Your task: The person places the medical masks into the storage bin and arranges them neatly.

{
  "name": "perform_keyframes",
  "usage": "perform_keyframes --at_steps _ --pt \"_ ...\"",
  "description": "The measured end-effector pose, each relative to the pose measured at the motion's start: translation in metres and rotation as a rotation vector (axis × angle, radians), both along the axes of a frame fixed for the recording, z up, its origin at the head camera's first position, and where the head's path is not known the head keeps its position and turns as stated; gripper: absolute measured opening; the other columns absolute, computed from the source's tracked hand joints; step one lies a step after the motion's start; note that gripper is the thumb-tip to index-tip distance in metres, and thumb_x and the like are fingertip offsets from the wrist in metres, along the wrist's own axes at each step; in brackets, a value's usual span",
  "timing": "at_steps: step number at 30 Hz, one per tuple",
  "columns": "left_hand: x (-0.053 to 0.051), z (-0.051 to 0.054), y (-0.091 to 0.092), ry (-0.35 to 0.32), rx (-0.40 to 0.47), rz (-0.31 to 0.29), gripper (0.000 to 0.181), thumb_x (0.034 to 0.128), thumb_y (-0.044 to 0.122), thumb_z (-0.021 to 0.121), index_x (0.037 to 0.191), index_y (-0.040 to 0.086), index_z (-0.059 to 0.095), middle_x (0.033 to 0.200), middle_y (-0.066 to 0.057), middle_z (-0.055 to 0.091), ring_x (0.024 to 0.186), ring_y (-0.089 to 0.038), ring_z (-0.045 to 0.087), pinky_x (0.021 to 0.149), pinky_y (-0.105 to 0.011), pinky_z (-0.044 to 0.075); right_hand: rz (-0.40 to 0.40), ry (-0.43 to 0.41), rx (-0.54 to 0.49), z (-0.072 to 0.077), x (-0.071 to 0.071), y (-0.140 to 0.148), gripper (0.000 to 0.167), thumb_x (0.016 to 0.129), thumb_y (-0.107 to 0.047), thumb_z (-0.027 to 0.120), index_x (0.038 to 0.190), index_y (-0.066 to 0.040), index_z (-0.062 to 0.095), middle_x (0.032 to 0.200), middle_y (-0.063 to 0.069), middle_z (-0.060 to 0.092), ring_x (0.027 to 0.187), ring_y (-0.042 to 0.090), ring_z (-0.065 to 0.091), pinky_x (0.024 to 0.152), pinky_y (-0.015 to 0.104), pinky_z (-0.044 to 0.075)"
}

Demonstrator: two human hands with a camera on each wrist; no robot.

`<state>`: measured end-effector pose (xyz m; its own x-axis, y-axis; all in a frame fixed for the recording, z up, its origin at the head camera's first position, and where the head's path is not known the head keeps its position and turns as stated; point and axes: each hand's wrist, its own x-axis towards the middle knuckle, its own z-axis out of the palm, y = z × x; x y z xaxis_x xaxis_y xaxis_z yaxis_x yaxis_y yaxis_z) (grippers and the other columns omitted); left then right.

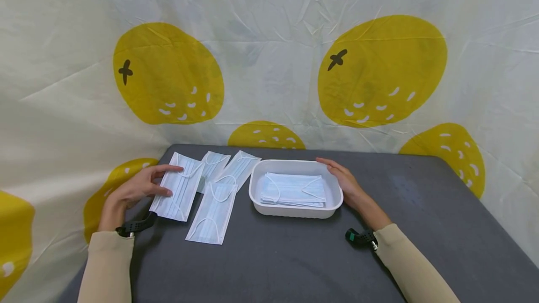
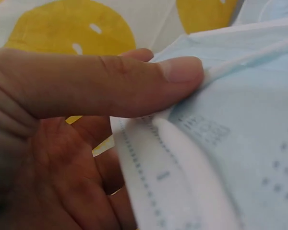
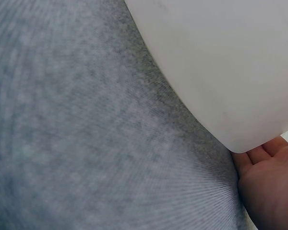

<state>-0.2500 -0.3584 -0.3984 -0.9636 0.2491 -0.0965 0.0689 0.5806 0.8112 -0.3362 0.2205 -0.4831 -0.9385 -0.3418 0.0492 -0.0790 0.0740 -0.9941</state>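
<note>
My left hand (image 1: 141, 186) pinches a pale blue disposable face mask (image 1: 178, 191) by its left edge. In the left wrist view the thumb (image 2: 134, 84) lies across the mask (image 2: 249, 110) beside a white ear loop, with fingers behind it. Several more masks lie to the right of it: a front mask (image 1: 212, 212) and two behind it, partly overlapped. My right hand (image 1: 347, 183) holds the right end of a white plastic tub (image 1: 294, 210), its fingers against the outer wall. A stack of folded masks (image 1: 292, 188) lies inside the tub.
The tub and masks are on a dark grey table (image 1: 273, 261). Behind and to the left hangs a pale curtain (image 1: 269, 74) printed with yellow fruit. Both wrists wear a black strap, the right one (image 1: 360, 237) with a green mark.
</note>
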Motion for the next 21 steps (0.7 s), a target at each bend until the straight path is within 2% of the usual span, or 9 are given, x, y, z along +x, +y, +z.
perform_keyframes --at_steps 11,18,21 --pt "0.003 0.013 0.011 0.017 0.023 0.023 0.077 0.0841 0.014 0.084 0.153 0.013 0.05 0.138 -0.025 0.056 0.1 -0.029 0.067 0.082 -0.033 0.063 -0.006 -0.005 0.004 0.0 0.001 -0.001 0.048 0.114 -0.025 0.033 0.159 -0.01 0.04 0.166 0.012 0.036 0.147 0.035 0.041 0.098 0.016 0.047" --pt "0.002 0.017 0.02 0.076 0.022 0.009 0.07 0.0865 0.016 0.082 0.15 0.014 0.054 0.165 -0.02 0.033 0.115 -0.032 0.057 0.085 -0.029 0.06 -0.025 -0.026 0.012 0.001 0.002 -0.002 0.047 0.114 -0.028 0.034 0.159 -0.014 0.042 0.164 0.01 0.04 0.143 0.03 0.048 0.096 0.017 0.05" --pt "0.0 0.017 0.025 0.076 0.044 0.003 0.07 0.0865 0.016 0.082 0.15 0.015 0.054 0.163 -0.02 0.035 0.11 -0.029 0.06 0.084 -0.029 0.06 -0.024 -0.024 0.015 0.002 0.002 -0.002 0.047 0.114 -0.028 0.034 0.159 -0.014 0.042 0.164 0.01 0.04 0.143 0.03 0.047 0.096 0.018 0.05"
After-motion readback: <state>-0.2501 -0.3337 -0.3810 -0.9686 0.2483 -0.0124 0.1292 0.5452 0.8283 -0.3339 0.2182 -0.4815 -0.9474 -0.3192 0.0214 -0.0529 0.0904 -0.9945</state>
